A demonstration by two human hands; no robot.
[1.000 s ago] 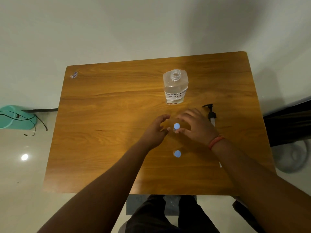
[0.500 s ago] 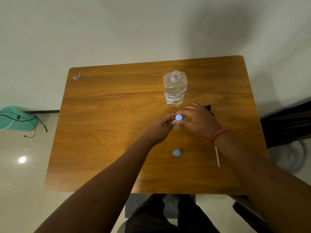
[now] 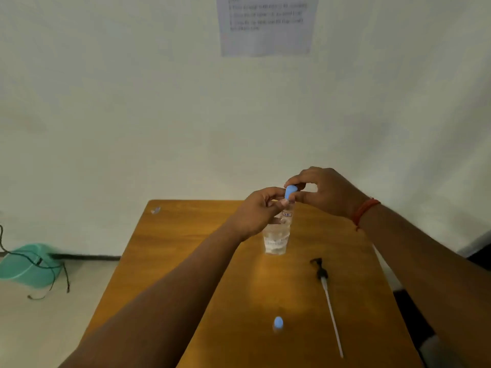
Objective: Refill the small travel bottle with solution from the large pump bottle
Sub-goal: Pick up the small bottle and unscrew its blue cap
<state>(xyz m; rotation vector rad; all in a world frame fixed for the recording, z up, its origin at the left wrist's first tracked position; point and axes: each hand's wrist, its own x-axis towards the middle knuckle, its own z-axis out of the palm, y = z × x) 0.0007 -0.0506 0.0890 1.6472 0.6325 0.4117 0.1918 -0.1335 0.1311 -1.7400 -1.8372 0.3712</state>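
I hold a small clear travel bottle [image 3: 287, 214] up in front of me, above the table. My left hand [image 3: 259, 212] grips its body, and my right hand [image 3: 322, 191] pinches its blue cap [image 3: 289, 192]. Behind and below it the large clear bottle [image 3: 276, 240] stands on the wooden table [image 3: 186, 261], its neck hidden by my left hand. Its black pump head with a long white tube [image 3: 328, 298] lies on the table to the right. A second small bottle with a blue cap [image 3: 278, 323] stands near the front.
A teal bin [image 3: 26, 264] with a black cable sits on the floor at left. A small scrap [image 3: 156, 210] lies at the table's far left corner. A printed sheet [image 3: 265, 25] hangs on the wall. Something dark stands on the floor at right.
Both hands closed on the small bottle and lifted it off the table to chest height. The camera has tilted up, so more wall shows.
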